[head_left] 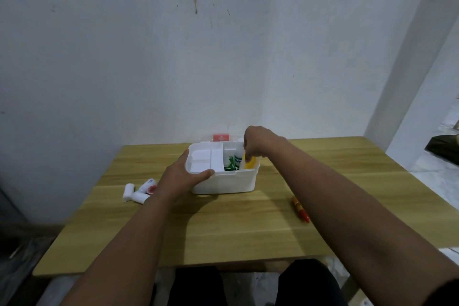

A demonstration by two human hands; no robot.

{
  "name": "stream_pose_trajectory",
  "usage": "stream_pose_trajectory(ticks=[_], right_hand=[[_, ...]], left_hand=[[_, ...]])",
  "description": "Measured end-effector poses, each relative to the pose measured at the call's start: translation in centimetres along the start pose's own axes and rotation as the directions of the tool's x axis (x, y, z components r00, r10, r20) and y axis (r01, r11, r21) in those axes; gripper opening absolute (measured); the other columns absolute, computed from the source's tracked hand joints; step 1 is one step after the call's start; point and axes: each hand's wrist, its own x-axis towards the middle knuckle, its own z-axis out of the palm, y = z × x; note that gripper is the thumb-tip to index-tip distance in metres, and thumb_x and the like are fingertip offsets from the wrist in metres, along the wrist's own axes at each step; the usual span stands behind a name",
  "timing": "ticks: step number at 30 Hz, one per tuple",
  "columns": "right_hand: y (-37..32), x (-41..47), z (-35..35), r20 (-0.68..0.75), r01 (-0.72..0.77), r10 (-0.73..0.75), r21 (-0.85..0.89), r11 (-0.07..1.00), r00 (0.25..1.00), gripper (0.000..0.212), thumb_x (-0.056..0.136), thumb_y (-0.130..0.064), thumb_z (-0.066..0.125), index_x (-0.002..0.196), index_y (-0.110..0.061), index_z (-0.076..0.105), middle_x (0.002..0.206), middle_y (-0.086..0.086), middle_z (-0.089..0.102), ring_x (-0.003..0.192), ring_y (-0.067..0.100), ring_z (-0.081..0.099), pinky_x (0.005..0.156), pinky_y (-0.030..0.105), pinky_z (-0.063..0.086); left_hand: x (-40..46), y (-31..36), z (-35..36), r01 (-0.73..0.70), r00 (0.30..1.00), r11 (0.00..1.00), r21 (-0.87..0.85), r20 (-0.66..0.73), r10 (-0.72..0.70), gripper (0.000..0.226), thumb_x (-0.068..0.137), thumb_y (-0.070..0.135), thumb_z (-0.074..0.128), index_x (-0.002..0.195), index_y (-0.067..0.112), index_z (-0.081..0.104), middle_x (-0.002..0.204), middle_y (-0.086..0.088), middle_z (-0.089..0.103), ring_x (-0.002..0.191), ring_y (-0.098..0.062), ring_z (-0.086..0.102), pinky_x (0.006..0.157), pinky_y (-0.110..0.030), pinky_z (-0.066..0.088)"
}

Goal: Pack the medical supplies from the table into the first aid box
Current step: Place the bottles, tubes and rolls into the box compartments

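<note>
A: Status on the first aid box [223, 181]?

B: White, open top, sits on the wooden table [223, 231] toward its far edge. Everything below is relative to the box.

A: Hands?

B: Left hand [182, 177] wraps the box's near-left corner, thumb hooked over the front rim, fingers spread along the left wall. Gripping the box itself. Right hand [258, 143] is over the box's right compartment, fingers curled down around a yellow item [249, 163] that is partly inside. Can't tell what the item is.

A: Contents?

B: Left part of the box holds a white tray insert [206, 160]. Right compartment: green-and-white package [229, 163] and a white bottle [239, 154], upright, just beside the yellow item.

A: Outside the box?

B: Left of the box, near the left wrist: white gauze rolls [131, 194] clustered with a small red-topped round tin [151, 189], touching or nearly so. Right-front of the box, well apart: a red-and-orange tube [301, 208] lying flat. Behind the box: something red [221, 137], mostly hidden.
</note>
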Motion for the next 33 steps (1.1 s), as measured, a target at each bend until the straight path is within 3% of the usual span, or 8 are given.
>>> stream_pose_trajectory(ticks=[4, 9, 14, 18, 21, 24, 28, 33], right_hand=[[0.1, 0.7, 1.0, -0.039, 0.02, -0.022, -0.061, 0.998, 0.999, 0.043, 0.067, -0.023, 0.093, 0.099, -0.013, 0.066, 0.097, 0.007, 0.071, 0.091, 0.029, 0.069, 0.08, 0.038, 0.06], [0.7, 0.3, 0.1, -0.085, 0.07, -0.058, 0.158, 0.985, 0.995, 0.04, 0.079, -0.039, 0.086, 0.105, -0.01, 0.072, 0.095, 0.002, 0.071, 0.088, 0.022, 0.068, 0.074, 0.034, 0.059], [6.5, -2.9, -0.4, -0.173, -0.081, 0.166, 0.416, 0.906, 0.971, 0.027, 0.098, -0.035, 0.064, 0.104, -0.01, 0.069, 0.086, 0.008, 0.073, 0.08, 0.027, 0.075, 0.071, 0.039, 0.064], [8.1, -4.2, -0.4, 0.097, -0.279, 0.268, 0.14, 0.95, 0.959, 0.015, 0.091, -0.012, 0.074, 0.099, -0.001, 0.069, 0.094, 0.017, 0.077, 0.083, 0.03, 0.078, 0.08, 0.046, 0.065], [8.6, -5.7, 0.7, 0.398, -0.387, 0.392, -0.096, 0.917, 0.829, 0.04, 0.076, -0.031, 0.091, 0.098, -0.008, 0.066, 0.096, 0.012, 0.078, 0.093, 0.029, 0.077, 0.094, 0.049, 0.06], [8.5, -6.3, 2.3, 0.481, -0.372, 0.459, -0.27, 0.888, 0.747, 0.047, 0.073, -0.041, 0.092, 0.098, -0.011, 0.065, 0.092, 0.005, 0.077, 0.109, 0.028, 0.073, 0.104, 0.045, 0.054], [8.4, -6.5, 3.6, 0.44, -0.324, 0.419, -0.278, 0.904, 0.794, 0.032, 0.08, -0.024, 0.088, 0.103, -0.005, 0.073, 0.1, 0.009, 0.076, 0.107, 0.029, 0.074, 0.099, 0.044, 0.057], [8.0, -5.1, 1.0, 0.284, -0.319, 0.299, 0.025, 0.948, 0.911, 0.026, 0.08, -0.009, 0.085, 0.101, 0.0, 0.074, 0.097, 0.014, 0.079, 0.09, 0.028, 0.078, 0.083, 0.046, 0.064]], left_hand=[[0.2, 0.2, -0.4, -0.001, 1.0, 1.0, -0.002, -0.009, 0.001, 0.099, 0.074, 0.056, 0.082, 0.156, 0.03, 0.032, 0.153, 0.001, 0.047, 0.135, -0.026, 0.046, 0.097, -0.039, 0.046], [0.0, 0.1, -0.6, -0.016, 0.998, 1.0, 0.0, -0.054, 0.016, 0.092, 0.077, 0.051, 0.082, 0.154, 0.028, 0.037, 0.151, 0.001, 0.049, 0.134, -0.026, 0.047, 0.092, -0.035, 0.043], [-1.1, -0.5, 1.7, -0.059, 0.998, 0.996, -0.065, 0.023, 0.06, 0.084, 0.074, 0.059, 0.081, 0.146, 0.039, 0.044, 0.14, 0.009, 0.058, 0.119, -0.016, 0.053, 0.088, -0.035, 0.047], [0.0, -0.5, 0.2, -0.045, 0.999, 0.998, -0.041, 0.008, 0.046, 0.091, 0.067, 0.07, 0.077, 0.145, 0.038, 0.045, 0.139, 0.01, 0.058, 0.12, -0.018, 0.054, 0.092, -0.039, 0.051], [0.1, -0.6, 0.0, -0.041, 0.999, 0.998, -0.047, 0.008, 0.042, 0.096, 0.06, 0.076, 0.075, 0.144, 0.037, 0.047, 0.137, 0.01, 0.06, 0.122, -0.02, 0.056, 0.096, -0.042, 0.051], [0.3, -0.7, -0.1, -0.047, 0.999, 0.997, -0.06, 0.005, 0.048, 0.097, 0.059, 0.075, 0.075, 0.144, 0.038, 0.047, 0.137, 0.01, 0.061, 0.122, -0.02, 0.056, 0.095, -0.041, 0.051], [0.5, -0.8, 0.0, -0.046, 0.999, 0.998, -0.045, 0.011, 0.046, 0.092, 0.067, 0.067, 0.078, 0.147, 0.038, 0.044, 0.141, 0.007, 0.058, 0.121, -0.02, 0.054, 0.093, -0.04, 0.05], [0.6, -1.1, 0.3, -0.069, 0.998, 0.996, -0.051, -0.012, 0.068, 0.087, 0.071, 0.062, 0.08, 0.146, 0.037, 0.045, 0.14, 0.009, 0.059, 0.116, -0.014, 0.052, 0.089, -0.035, 0.047]])
